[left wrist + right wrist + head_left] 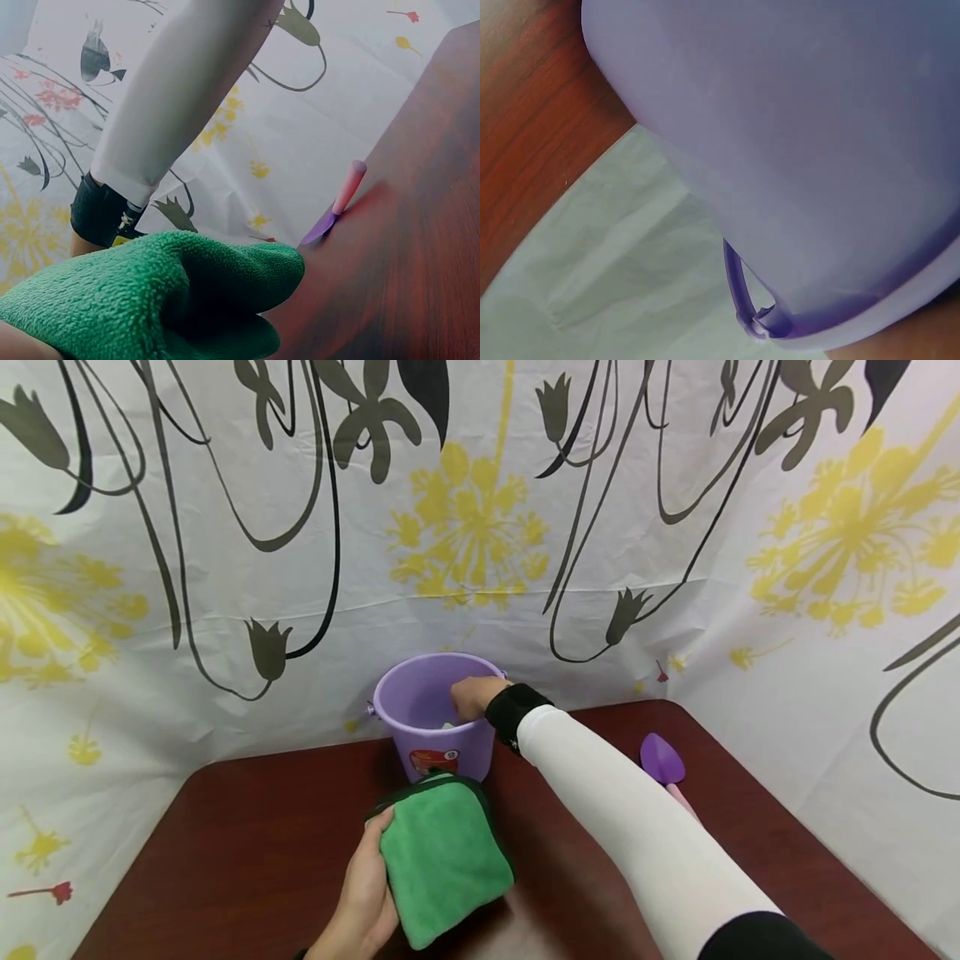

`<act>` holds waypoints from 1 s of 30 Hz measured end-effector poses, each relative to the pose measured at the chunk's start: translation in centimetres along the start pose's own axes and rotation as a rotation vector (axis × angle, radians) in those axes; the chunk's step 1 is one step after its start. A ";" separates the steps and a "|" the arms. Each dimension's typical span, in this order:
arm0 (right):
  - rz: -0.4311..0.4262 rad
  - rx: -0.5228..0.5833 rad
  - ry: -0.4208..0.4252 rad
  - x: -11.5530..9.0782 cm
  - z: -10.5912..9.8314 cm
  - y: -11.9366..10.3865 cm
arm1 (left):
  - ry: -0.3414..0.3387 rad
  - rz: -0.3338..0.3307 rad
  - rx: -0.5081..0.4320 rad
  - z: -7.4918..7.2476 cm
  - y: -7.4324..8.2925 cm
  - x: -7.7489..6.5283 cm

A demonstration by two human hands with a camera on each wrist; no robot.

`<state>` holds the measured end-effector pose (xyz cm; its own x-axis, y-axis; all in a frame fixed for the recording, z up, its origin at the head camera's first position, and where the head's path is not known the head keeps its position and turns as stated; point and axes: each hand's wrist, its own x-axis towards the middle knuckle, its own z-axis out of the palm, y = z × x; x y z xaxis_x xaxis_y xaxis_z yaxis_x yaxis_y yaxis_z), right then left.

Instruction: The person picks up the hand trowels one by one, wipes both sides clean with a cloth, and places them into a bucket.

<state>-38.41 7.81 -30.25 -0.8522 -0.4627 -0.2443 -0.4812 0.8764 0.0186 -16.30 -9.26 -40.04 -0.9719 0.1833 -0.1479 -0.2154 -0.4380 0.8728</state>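
The left hand (363, 881) gripped a folded, soft green cloth with dark edging (446, 860), its thumb on the upper face and its other fingers hidden, perhaps to support the fabric from both sides. At twelve o'clock from the cloth stood the round lilac plastic bucket (465, 758); whether they touched was not clear. The right hand (474, 697) reached over the rim from four o'clock, for which the wide mouth seemed convenient; I cannot tell if its fingers were open or closed. At two o'clock from the cloth, a purple toy shovel with a pink handle (662, 760) lay near the edge, seemingly aside from both hands. The counter (270, 852) was dark reddish-brown, wood-grained, with rounded corners. White sheeting (480, 631) printed with grey tulips and yellow blooms surrounded it at nine, twelve and three o'clock.
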 end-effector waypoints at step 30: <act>-0.093 0.150 0.274 -1.2 0.1 1.0 | -0.023 -0.007 -0.005 -0.5 0.3 0.1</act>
<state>-37.89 9.25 -30.08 -0.8395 -0.5425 0.0322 -0.5412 0.8292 -0.1395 -16.49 -9.78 -40.01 -0.9679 0.2068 -0.1426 -0.2223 -0.4408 0.8696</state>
